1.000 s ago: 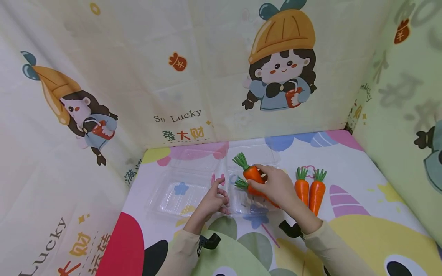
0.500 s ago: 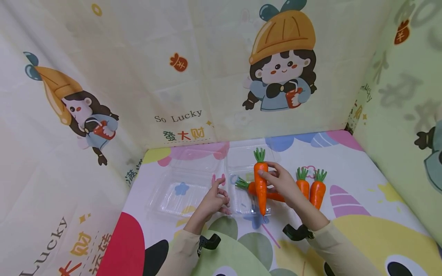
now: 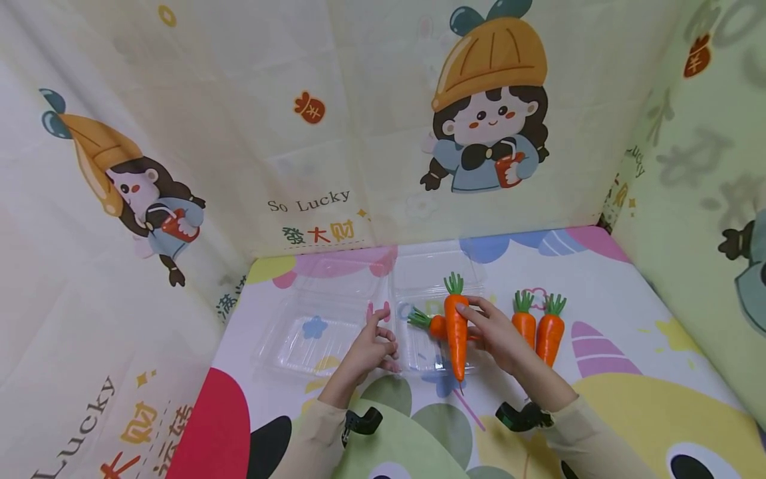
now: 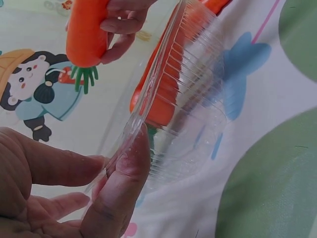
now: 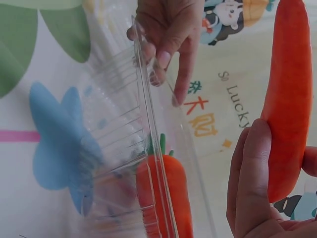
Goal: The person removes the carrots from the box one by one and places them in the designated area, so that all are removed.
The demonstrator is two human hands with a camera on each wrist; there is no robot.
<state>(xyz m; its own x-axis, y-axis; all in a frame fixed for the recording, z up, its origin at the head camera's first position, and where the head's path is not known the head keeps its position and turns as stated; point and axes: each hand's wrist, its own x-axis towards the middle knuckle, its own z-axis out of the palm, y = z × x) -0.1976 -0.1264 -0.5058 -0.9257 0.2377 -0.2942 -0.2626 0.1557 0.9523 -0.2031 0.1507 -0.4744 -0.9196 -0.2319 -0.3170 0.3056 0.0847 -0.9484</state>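
My right hand (image 3: 499, 332) holds an orange carrot (image 3: 457, 332) by its thick upper part, between thumb and fingers. Its green leafy top points away from me and the thin tip toward me. Beneath it, a second carrot (image 3: 439, 326) lies slanted in a clear plastic box (image 3: 413, 356), partly covered by the held one and my hand. At that box's left side, my left hand (image 3: 368, 346) pinches the rim between thumb and finger, as the left wrist view shows. In the right wrist view the held carrot (image 5: 290, 99) is apart from the box wall.
Two more carrots (image 3: 550, 329) lie side by side on the table to the right, past my right wrist. Another clear plastic box (image 3: 287, 346) stands open at the left. Behind the table hangs a printed cloth (image 3: 371, 146).
My right hand had a carrot low over the box, leaves tilted left. It has turned that carrot nearly straight and drawn it slightly right and nearer. My left hand stays put.
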